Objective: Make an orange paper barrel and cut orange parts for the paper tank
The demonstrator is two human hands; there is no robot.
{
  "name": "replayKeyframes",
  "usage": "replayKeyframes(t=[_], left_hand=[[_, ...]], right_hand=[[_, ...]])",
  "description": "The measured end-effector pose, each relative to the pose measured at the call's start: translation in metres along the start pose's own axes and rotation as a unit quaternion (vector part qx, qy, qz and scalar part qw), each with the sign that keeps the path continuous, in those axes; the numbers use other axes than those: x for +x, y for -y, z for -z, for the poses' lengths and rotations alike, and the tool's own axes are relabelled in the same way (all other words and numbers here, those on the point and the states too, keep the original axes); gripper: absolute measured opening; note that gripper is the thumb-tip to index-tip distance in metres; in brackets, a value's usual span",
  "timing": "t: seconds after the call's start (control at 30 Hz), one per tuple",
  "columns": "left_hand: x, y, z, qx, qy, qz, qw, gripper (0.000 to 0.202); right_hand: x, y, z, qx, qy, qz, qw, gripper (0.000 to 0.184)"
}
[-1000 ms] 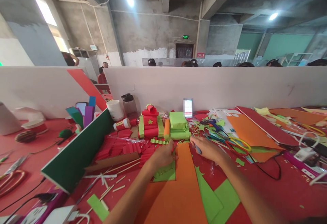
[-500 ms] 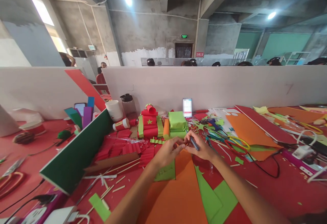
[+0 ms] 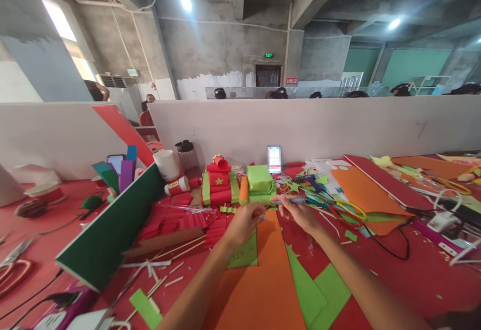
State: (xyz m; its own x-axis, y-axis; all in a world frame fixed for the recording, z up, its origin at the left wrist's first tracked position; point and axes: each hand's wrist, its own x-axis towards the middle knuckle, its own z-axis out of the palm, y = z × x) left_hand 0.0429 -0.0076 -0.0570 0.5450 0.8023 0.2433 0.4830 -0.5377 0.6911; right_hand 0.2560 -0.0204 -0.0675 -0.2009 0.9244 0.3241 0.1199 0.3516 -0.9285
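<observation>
My right hand [image 3: 299,214] is closed round a slim grey-blue pen [image 3: 298,200], which lies almost level across the fingers. To its left, my left hand [image 3: 245,223] has its fingers curled in a pinch; what is between them, if anything, is too small to make out. Both hands hover over a long orange sheet [image 3: 259,295] and a green piece [image 3: 242,255] with small dark marks. Just beyond them sit a green paper-wrapped block [image 3: 260,178], an orange roll [image 3: 244,189] and a red paper model with a yellow star [image 3: 220,182].
A dark green board [image 3: 112,229] stands at an angle on the left, beside red paper pieces [image 3: 161,222]. A phone [image 3: 274,159] leans against the white partition [image 3: 319,129]. Scissors with yellow handles [image 3: 353,209], cables and an orange folder-like sheet [image 3: 361,189] lie to the right.
My right hand has moved slightly away from the left, and the pen has swung from slanting downward to nearly level. The fingers of both hands are now apart from each other.
</observation>
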Motion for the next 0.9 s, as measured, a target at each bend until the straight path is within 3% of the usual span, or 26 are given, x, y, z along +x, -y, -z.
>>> replayKeyframes(t=[0.2, 0.57, 0.77, 0.9], left_hand=[[0.002, 0.004, 0.000, 0.033, 0.002, -0.012, 0.999, 0.018], [0.001, 0.001, 0.004, 0.045, 0.022, -0.023, 0.999, 0.016], [0.000, -0.006, 0.003, 0.058, 0.016, 0.012, 0.998, 0.016], [0.000, -0.007, 0.001, 0.057, 0.012, -0.010, 0.998, 0.022]], right_hand=[[-0.002, 0.005, -0.005, -0.009, 0.017, -0.006, 1.000, 0.024], [0.002, -0.013, -0.007, 0.006, 0.040, -0.027, 0.999, 0.025], [0.000, -0.010, -0.007, 0.007, 0.047, -0.022, 0.999, 0.025], [0.000, -0.010, -0.012, 0.011, 0.056, -0.021, 0.998, 0.027]])
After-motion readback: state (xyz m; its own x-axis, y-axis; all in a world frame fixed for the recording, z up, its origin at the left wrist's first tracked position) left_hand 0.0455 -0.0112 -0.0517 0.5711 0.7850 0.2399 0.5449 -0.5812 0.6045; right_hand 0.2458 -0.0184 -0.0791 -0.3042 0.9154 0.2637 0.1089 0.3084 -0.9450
